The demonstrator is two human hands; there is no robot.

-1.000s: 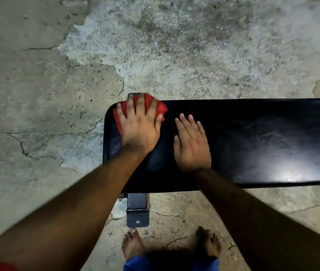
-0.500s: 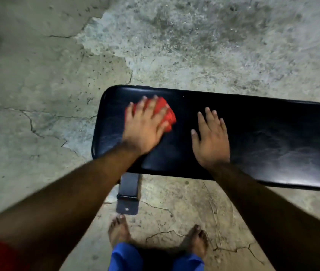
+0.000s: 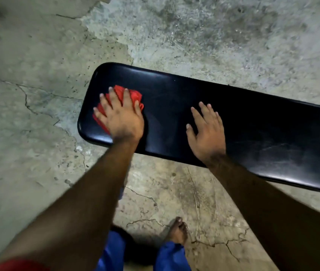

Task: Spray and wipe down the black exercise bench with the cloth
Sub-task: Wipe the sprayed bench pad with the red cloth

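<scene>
pressing flat on a bunched red cloth (image 3: 133,95), the left hand (image 3: 122,118) sits near the rounded left end of the black exercise bench (image 3: 174,106). its fingers are straight and slightly spread, laid over the cloth rather than curled round it; red folds show past the fingertips and along the outer edge of the palm. the cloth lies on the padded top, between the hand and the vinyl, a little in from the bench's end.

the right hand (image 3: 207,133) rests palm down on the bare pad, well apart from the cloth, fingers straight and close together with the thumb out to the side, holding nothing. its wrist crosses the near edge of the bench.

the bench runs from the left of centre off the right edge of view, tilted down to the right, its glossy surface catching light along the near edge. beneath it is a cracked, patchy concrete floor (image 3: 38,133). a bare foot (image 3: 177,230) and blue trouser legs (image 3: 171,257) show at the bottom, and a sliver of red sleeve (image 3: 20,266) at the lower left.
</scene>
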